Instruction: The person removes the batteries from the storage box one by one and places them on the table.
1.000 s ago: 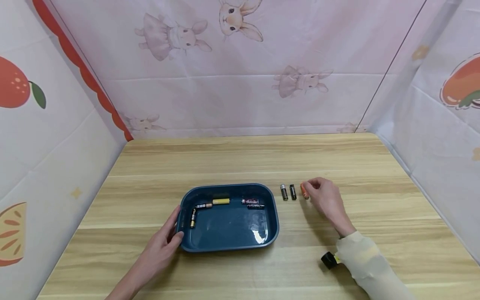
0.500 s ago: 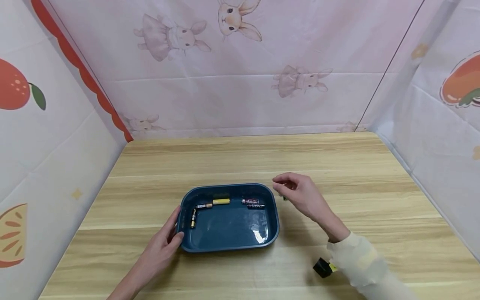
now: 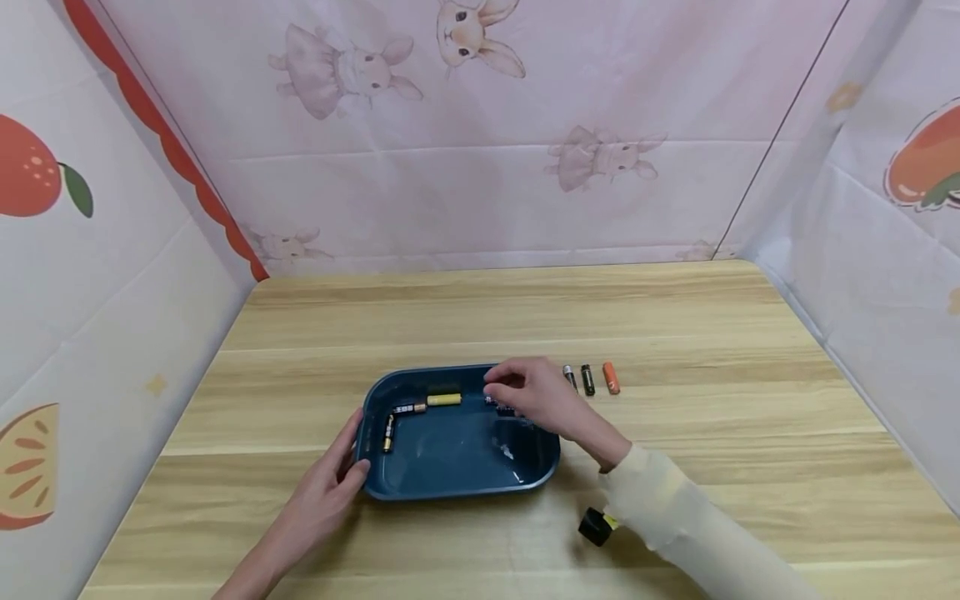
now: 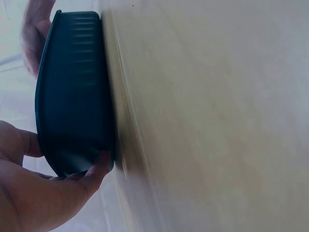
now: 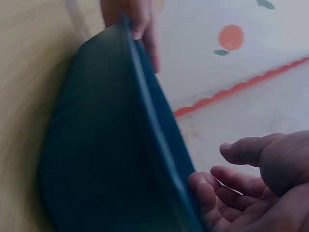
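Note:
My left hand (image 3: 330,483) grips the left end of a dark blue plastic tray (image 3: 457,493); in the left wrist view its thumb lies at the rim and its fingers against the outer wall. Over the tray's right back part hovers my right hand (image 3: 543,400). In the right wrist view its thumb stands apart from the loosely bent fingers, with nothing between them. Inside the tray lie a yellow battery (image 3: 444,400), a black-and-copper battery (image 3: 409,409) and a black-and-gold battery (image 3: 388,433). Two dark batteries (image 3: 506,410) below the right hand are partly hidden.
On the table right of the tray, an orange battery (image 3: 611,378), a black battery (image 3: 588,380) and a silver-and-black battery (image 3: 570,377) stand in a row. A black block (image 3: 596,527) is fixed at my right sleeve (image 3: 660,508). Printed cloth walls (image 3: 480,208) border the table (image 3: 315,325).
My right hand has let go of the orange battery and moved left, past the other batteries, to above the tray. The left hand has stayed at the tray's end.

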`<state>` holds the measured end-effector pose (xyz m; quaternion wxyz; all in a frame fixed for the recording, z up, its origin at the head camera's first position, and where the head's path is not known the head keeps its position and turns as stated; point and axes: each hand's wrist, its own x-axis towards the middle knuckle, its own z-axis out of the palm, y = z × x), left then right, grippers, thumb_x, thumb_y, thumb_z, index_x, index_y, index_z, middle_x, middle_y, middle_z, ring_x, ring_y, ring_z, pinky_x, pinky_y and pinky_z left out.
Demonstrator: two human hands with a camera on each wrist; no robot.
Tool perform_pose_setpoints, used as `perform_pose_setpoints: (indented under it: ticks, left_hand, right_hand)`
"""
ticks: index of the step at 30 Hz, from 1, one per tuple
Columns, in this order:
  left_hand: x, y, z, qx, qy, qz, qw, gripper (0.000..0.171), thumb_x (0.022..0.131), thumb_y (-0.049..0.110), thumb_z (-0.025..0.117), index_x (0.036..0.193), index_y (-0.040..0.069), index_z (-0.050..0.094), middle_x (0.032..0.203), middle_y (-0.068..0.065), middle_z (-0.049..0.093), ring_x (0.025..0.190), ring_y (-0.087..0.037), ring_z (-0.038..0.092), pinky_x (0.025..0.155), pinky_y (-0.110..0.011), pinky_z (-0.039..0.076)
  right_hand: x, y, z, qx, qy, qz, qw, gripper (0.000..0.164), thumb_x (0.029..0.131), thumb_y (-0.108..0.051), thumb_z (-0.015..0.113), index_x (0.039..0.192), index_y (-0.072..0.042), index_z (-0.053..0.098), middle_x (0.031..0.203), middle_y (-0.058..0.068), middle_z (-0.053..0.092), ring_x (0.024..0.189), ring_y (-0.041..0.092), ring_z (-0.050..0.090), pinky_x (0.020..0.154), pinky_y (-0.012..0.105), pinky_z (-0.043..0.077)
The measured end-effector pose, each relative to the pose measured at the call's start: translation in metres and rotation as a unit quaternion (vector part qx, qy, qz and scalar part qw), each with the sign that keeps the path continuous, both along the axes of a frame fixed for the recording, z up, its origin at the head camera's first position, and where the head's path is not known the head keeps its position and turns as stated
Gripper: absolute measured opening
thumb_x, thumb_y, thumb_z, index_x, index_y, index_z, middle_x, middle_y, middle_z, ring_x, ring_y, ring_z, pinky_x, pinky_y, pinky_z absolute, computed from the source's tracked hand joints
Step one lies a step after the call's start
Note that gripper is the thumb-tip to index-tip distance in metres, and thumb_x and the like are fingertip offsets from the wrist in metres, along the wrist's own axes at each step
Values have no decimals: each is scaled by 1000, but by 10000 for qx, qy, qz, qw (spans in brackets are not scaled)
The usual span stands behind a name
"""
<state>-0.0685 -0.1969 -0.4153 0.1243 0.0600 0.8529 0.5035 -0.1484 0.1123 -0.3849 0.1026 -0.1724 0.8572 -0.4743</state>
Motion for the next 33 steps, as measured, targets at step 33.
perform_pose_setpoints:
  ticks: [33]
  left_hand:
    - [-2,-1,3,-33,-240,135,9996,66,103,7,40,158,23,9,165,-12,11,147,-30,24,111,-37,30]
  right_hand:
    - [-15,-68,-27,1554,256,426,9866,21,90,-16,69,108,-7,74,91,3,71,68,7,58,60,19,50]
